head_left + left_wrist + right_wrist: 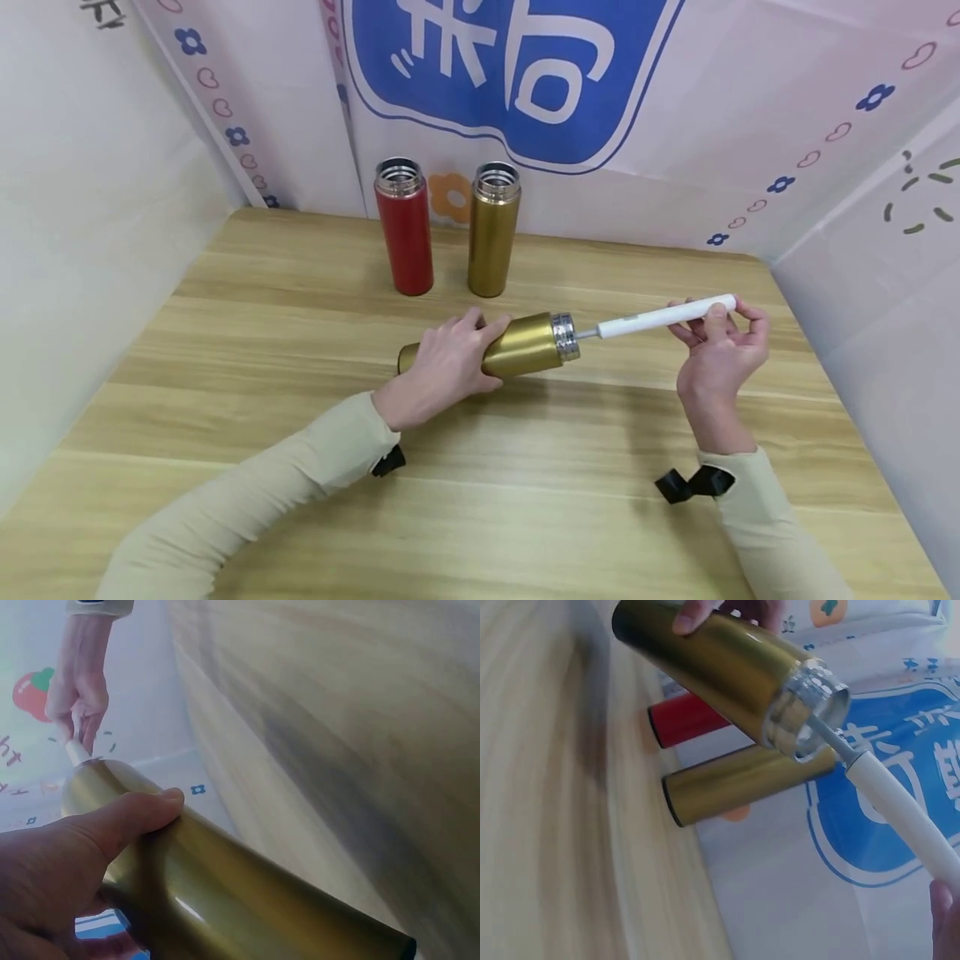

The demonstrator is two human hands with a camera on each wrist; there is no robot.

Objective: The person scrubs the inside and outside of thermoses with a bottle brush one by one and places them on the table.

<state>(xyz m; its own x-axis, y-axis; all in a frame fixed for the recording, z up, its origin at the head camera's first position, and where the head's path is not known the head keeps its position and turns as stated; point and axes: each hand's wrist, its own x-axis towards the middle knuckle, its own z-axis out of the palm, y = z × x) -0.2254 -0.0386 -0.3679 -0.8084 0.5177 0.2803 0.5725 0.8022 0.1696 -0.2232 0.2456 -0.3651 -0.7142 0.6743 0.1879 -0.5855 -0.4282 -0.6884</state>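
My left hand (448,360) grips a gold thermos bottle (525,343) round its body, tilted on its side above the table with the mouth toward the right. The bottle has no lid, and its bare steel neck (807,712) shows in the right wrist view. In my right hand (720,354) the thumb and fingers pinch the far end of a white stick-shaped handle (660,317). A thin grey shaft (832,736) runs from that handle into the bottle's mouth; whatever is on its tip is hidden inside.
Behind the held bottle, a red thermos bottle (407,237) and a second gold thermos bottle (493,237) stand upright and lidless on the wooden table (525,492). A printed white backdrop (637,200) rises behind the table and along both sides.
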